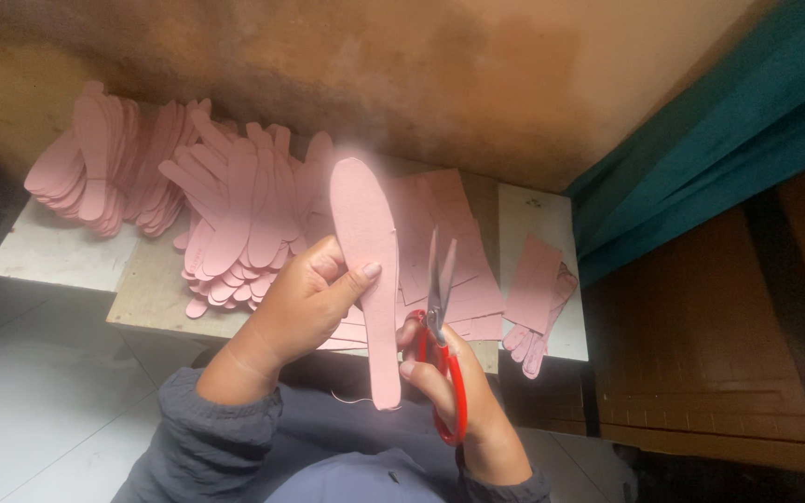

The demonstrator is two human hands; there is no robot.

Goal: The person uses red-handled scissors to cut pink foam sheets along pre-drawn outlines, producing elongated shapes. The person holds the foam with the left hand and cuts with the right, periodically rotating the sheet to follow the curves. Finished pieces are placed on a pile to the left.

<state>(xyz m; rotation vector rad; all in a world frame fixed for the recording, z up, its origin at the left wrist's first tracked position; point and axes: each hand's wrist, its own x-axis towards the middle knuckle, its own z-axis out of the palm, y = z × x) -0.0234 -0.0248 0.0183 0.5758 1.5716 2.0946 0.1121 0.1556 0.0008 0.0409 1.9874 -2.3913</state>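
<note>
**A:** While the left hand (305, 303) is raised in front of the body, what is it holding?

**B:** A pink, insole-shaped piece cut from thin sheet material (368, 279). The thumb presses on its front face about halfway down and the other fingers wrap behind, so it is firmly pinched. The piece stands almost upright, rounded toe end up, narrow heel end hanging below the hand, over the person's lap.

**A:** And the right hand (463, 396)?

**B:** It is closed around the loops of red-handled scissors with steel blades (440, 326). The blades point upward and stand slightly apart, just beside the right edge of the pink piece. Whether steel touches the edge I cannot quite tell; the area is a bit blurred.

**A:** What lies around them?

**B:** Beyond the hands is a low worn bench with a pale top (48, 253). On it sit fanned heaps of pink cut-out insoles (235, 224), reaching to its left end. Behind the held piece lie flat pink rectangular sheets (463, 261), and one more sheet with a few cut shapes rests at the right end (535, 289). A stained brownish wall (421, 74) rises behind, and grey sleeves (221, 428) cover both forearms
</note>
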